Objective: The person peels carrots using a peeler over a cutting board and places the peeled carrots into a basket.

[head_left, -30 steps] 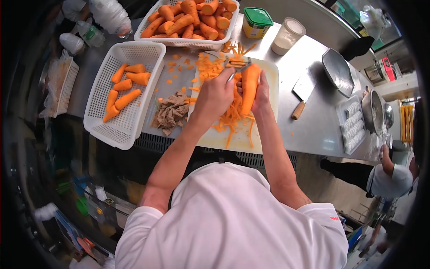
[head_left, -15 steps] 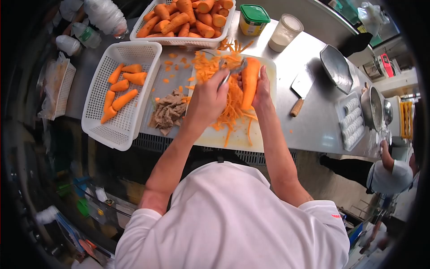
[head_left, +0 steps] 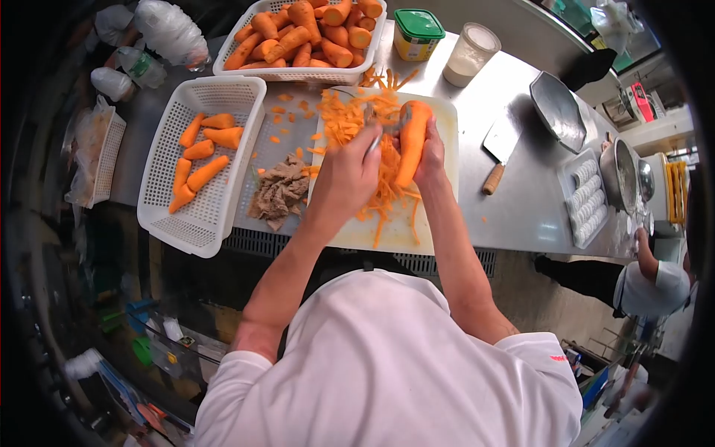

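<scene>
My left hand (head_left: 346, 175) is closed around the metal handle of a peeler (head_left: 374, 141), whose head is blurred beside the carrot. In my right hand (head_left: 432, 158) a large carrot (head_left: 412, 149) is held nearly upright, thick end away from me, with the fingers behind it. Both hands are above a white cutting board (head_left: 354, 235). Orange peelings (head_left: 342, 123) lie heaped on the board under and left of the carrot, and some strips reach its near edge.
Left of the board lies a crumpled brown cloth (head_left: 277, 192) near a white basket (head_left: 153, 167) with several carrots. A fuller carrot basket (head_left: 298, 73) stands behind. Rightward are a cleaver (head_left: 500, 141), a tray of white rolls (head_left: 586, 201) and a co-worker (head_left: 652, 287). A green-lidded tub (head_left: 418, 33) stands at the back.
The carrot has tilted slightly, its narrow end shifting left. The peeler in my left hand has moved a little relative to the carrot. My right hand still holds the carrot.
</scene>
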A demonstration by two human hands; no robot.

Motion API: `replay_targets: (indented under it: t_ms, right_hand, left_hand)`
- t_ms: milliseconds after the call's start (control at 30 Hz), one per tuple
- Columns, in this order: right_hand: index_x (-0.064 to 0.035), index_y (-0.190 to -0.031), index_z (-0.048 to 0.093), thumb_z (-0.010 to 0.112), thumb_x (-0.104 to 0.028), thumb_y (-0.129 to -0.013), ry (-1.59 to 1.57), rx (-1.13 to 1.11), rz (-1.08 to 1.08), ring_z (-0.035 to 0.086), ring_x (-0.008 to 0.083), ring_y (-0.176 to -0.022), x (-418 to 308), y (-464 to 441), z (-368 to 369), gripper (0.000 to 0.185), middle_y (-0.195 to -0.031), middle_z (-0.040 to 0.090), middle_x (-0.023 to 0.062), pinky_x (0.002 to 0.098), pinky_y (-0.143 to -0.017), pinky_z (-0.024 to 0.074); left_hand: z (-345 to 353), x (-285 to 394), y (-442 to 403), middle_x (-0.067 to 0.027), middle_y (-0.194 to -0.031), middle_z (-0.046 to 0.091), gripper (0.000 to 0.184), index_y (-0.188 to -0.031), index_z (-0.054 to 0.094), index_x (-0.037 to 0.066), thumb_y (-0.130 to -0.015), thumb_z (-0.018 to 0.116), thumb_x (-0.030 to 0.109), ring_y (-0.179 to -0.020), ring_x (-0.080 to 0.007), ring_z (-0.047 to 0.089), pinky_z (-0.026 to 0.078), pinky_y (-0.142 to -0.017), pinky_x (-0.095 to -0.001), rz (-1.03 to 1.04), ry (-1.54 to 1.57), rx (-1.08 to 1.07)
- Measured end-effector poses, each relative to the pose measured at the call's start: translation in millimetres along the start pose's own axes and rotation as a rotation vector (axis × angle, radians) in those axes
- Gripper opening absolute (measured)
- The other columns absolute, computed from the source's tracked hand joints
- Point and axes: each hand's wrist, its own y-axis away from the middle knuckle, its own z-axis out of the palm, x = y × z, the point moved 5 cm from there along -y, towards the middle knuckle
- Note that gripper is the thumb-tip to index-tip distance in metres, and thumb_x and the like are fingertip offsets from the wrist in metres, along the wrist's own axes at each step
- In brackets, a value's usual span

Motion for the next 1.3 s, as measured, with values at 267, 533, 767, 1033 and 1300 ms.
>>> replay_targets:
  t_ms: [267, 533, 767, 1033, 1300]
  right_hand:
    - [-0.0037, -0.125, 0.050, 0.031, -0.053, -0.105, -0.097, 0.041, -0.026, 0.062, 0.0240, -0.080, 0, -6, -15, 0.057, -0.097, 0.063, 0.0142, 0.0376, -0.068, 0.0554]
    - [-0.0041, -0.125, 0.050, 0.033, -0.055, -0.103, 0.018, -0.034, -0.010, 0.063, 0.0231, -0.082, 3, -7, -21, 0.058, -0.101, 0.063, 0.0123, 0.0361, -0.068, 0.0559]
    - [-0.0025, -0.125, 0.052, 0.032, -0.054, -0.104, -0.065, 0.033, -0.045, 0.063, 0.0219, -0.083, -7, 1, 2, 0.059, -0.098, 0.063, 0.0142, 0.0339, -0.071, 0.0555]
    - [-0.0037, -0.128, 0.050, 0.033, -0.054, -0.104, 0.039, -0.074, -0.057, 0.063, 0.0229, -0.086, -7, -15, -21, 0.058, -0.101, 0.064, 0.0129, 0.0370, -0.071, 0.0561]
    - [-0.0026, -0.123, 0.053, 0.034, -0.056, -0.103, 0.026, -0.012, -0.048, 0.063, 0.0217, -0.077, -2, -7, -14, 0.060, -0.094, 0.063, 0.0124, 0.0331, -0.069, 0.0549]
  left_hand:
    - [43, -18, 51, -0.0283, -0.091, 0.065, 0.035, -0.125, 0.059, -0.001, -0.091, 0.057, 0.008, -0.083, -0.0429, 0.066, 0.052, -0.071, -0.0436, 0.029, -0.138, -0.217]
    - [10, -4, -8, -0.0275, -0.090, 0.065, 0.033, -0.123, 0.059, 0.001, -0.092, 0.057, 0.009, -0.084, -0.0428, 0.066, 0.053, -0.070, -0.0428, 0.022, -0.034, -0.025]
    - [50, -18, 34, -0.0280, -0.086, 0.065, 0.033, -0.124, 0.059, 0.002, -0.091, 0.055, 0.007, -0.079, -0.0435, 0.066, 0.052, -0.068, -0.0464, 0.030, -0.163, -0.168]
    - [8, -4, 10, -0.0274, -0.084, 0.065, 0.031, -0.124, 0.058, 0.002, -0.093, 0.055, 0.010, -0.083, -0.0436, 0.066, 0.052, -0.068, -0.0443, 0.035, -0.021, -0.066]
    - [49, -15, 40, -0.0310, -0.092, 0.064, 0.034, -0.127, 0.055, 0.003, -0.093, 0.054, 0.008, -0.086, -0.0455, 0.064, 0.051, -0.067, -0.0504, 0.057, -0.181, -0.133]
